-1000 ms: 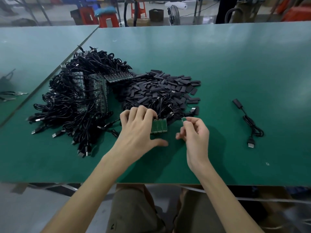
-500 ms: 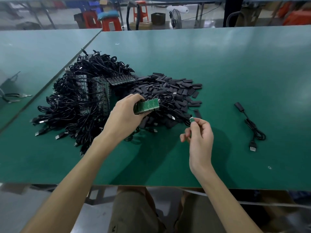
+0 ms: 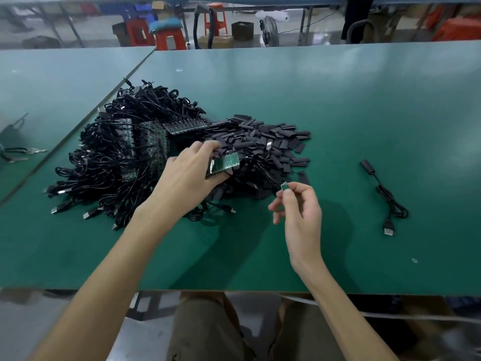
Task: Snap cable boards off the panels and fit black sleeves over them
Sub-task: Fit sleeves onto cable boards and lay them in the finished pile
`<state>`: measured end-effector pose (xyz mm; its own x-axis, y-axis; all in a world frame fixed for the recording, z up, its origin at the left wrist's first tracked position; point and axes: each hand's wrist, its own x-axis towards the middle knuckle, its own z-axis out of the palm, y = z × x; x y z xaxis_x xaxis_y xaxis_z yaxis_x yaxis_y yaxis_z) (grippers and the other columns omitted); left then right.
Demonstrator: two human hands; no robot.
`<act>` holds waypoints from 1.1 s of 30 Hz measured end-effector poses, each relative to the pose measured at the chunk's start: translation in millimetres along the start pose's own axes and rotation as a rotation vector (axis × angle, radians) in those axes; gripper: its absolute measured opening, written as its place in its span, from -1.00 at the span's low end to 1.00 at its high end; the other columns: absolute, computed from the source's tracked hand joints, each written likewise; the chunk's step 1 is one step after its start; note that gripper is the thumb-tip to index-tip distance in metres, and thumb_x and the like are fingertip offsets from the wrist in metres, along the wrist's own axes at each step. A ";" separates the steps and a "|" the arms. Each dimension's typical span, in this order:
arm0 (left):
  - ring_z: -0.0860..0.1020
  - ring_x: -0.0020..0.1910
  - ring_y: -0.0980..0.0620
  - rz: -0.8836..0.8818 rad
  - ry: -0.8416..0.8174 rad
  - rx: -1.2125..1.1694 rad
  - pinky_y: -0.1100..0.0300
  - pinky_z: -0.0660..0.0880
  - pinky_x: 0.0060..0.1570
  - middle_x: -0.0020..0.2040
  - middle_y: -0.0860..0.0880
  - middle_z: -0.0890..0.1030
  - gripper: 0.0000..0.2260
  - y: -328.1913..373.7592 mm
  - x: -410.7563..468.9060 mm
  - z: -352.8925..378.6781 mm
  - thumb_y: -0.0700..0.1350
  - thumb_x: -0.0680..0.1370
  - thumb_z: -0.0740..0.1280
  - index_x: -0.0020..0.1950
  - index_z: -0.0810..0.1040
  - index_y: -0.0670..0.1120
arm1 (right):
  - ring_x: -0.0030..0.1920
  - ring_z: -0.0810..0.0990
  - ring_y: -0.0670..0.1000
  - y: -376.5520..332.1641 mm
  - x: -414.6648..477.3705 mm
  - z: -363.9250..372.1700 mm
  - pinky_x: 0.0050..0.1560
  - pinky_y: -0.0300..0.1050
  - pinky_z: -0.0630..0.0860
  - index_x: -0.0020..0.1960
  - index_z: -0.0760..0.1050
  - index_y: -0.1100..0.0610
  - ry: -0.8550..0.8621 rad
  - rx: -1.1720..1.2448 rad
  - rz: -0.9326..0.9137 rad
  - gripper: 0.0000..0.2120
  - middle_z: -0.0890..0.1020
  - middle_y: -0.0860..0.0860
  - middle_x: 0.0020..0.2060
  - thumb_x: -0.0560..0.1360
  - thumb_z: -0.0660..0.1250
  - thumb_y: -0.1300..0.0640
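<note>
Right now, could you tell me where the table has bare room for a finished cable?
Bare mat lies between the sleeve pile and the lone cable, across the far half of the table, and along the near edge right of the right hand. It is crowded on the left, where the cable heap meets that pile and the left hand holds a panel.

Bare mat (image 3: pixel 234 246) lies open on the wrist side of both hands, and between the right hand (image 3: pixel 299 209) and the lone cable (image 3: pixel 387 199) further right. Beyond the left hand (image 3: pixel 192 175), passage is blocked by the cable heap (image 3: pixel 117 162) and the sleeve pile (image 3: pixel 276 142).
</note>
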<state>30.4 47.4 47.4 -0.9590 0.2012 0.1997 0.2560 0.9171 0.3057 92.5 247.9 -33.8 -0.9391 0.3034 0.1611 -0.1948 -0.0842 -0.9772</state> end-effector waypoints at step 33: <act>0.47 -0.08 0.11 -0.220 0.498 -0.363 0.08 0.50 0.01 0.08 0.03 0.44 -0.89 26.4 0.2 11.9 -0.04 0.71 0.19 0.11 0.45 -0.05 | -0.29 0.52 -0.12 6.8 1.8 -1.8 -0.27 -0.20 0.49 0.07 0.59 -0.04 0.024 -0.133 0.053 -0.86 0.62 -0.14 -0.29 0.63 0.32 0.18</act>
<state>35.5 75.7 44.4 -0.8451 -0.2412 0.4771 0.1688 0.7263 0.6663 90.0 249.6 -40.5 -0.9399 0.3244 0.1066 -0.1042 0.0248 -0.9942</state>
